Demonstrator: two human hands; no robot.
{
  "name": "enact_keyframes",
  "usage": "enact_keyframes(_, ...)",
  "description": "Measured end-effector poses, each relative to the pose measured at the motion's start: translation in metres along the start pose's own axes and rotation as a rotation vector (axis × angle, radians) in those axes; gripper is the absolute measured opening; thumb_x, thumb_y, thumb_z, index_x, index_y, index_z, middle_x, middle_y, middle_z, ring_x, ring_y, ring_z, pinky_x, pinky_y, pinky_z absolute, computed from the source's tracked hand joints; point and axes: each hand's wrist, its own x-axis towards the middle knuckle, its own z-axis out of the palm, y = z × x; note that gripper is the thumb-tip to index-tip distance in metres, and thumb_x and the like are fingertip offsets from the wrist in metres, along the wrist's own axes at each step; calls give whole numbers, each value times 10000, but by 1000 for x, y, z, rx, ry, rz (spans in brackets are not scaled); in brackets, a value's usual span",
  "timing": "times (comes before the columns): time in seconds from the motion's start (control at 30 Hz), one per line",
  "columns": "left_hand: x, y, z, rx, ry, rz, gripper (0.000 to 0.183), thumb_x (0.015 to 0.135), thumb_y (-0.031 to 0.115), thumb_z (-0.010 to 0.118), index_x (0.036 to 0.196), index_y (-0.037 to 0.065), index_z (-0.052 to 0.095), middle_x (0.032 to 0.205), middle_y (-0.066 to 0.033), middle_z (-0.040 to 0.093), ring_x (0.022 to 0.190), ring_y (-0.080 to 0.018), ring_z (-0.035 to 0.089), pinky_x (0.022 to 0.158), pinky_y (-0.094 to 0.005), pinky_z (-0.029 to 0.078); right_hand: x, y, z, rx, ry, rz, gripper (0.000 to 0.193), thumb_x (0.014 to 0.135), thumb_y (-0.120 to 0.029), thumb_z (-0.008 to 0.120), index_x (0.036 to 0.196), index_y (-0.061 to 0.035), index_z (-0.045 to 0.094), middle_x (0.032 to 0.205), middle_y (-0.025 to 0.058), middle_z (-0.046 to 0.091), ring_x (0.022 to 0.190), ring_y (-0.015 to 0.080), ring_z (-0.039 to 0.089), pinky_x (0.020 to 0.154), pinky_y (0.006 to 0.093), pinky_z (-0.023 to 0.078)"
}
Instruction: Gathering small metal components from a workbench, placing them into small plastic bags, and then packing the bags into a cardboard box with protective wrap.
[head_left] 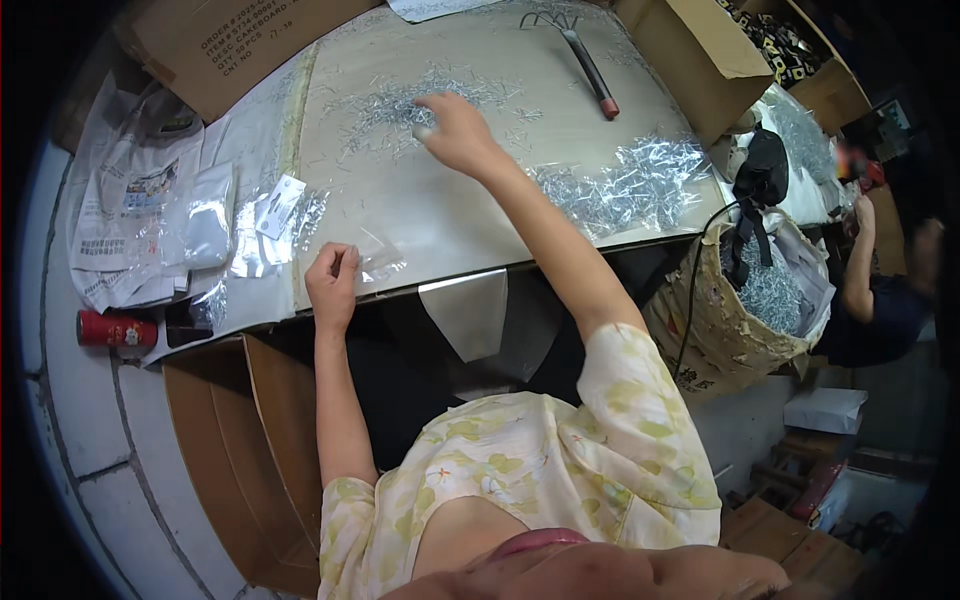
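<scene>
My right hand reaches over a loose pile of small silvery metal pins, thin like nails or screws. Its index finger and thumb are apart, and nothing shows between them. The thumb tip has a pale covering. By the near left edge of the table, my left hand pinches the edge of a small clear plastic bag. The bag lies on the tabletop and looks flat. To the right lie clear plastic bags with shiny metal pieces in them.
A hand rake lies at the far right of the table. Cartons stand behind. Newspapers, plastic bags and a red can are at left. A worn sack holds metal pieces; another person sits beyond it.
</scene>
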Motion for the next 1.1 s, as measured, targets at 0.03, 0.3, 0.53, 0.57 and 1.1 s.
enact_keyframes(0.03, 0, 2, 1, -3, -4, 7, 173, 922, 125, 626, 811, 0, 583, 693, 27, 506, 644, -48, 433, 578, -212, 357, 22, 6, 15, -134, 49, -30, 417, 812, -231, 659, 1192, -63, 625, 1269, 116, 583, 1215, 331, 503, 977, 421, 441)
enact_keyframes(0.3, -3, 4, 0, -14, -26, 59, 154, 928, 78, 596, 805, -1, 550, 719, 19, 493, 658, -56, 432, 602, -204, 355, 43, 16, 48, -593, -285, 194, 470, 837, -483, 624, 1195, -179, 638, 1273, 103, 568, 1228, 371, 453, 982, 473, 438)
enact_keyframes(0.53, -2, 10, -2, 3, -16, 92, 154, 921, 71, 603, 801, -13, 554, 719, 6, 489, 666, -66, 432, 612, -214, 363, -30, -10, 8, -400, -370, -12, 447, 791, -426, 707, 1183, -215, 661, 1205, 103, 608, 1112, 324, 542, 908, 419, 484)
enact_keyframes(0.57, -2, 8, -3, -8, -16, 95, 154, 921, 73, 604, 802, -13, 558, 717, 6, 490, 661, -65, 431, 609, -214, 364, -28, -11, 4, -401, -375, -24, 447, 791, -426, 707, 1183, -215, 661, 1205, 103, 608, 1112, 324, 542, 908, 419, 484)
enact_keyframes(1.1, -5, 12, -6, -20, -6, 77, 138, 896, 77, 628, 797, -4, 576, 678, 9, 475, 613, -70, 404, 558, -234, 343, 37, 35, -14, 1631, -63, 375, 504, 1006, -429, 350, 1241, -8, 497, 1241, 231, 563, 1107, 453, 574, 766, 559, 545)
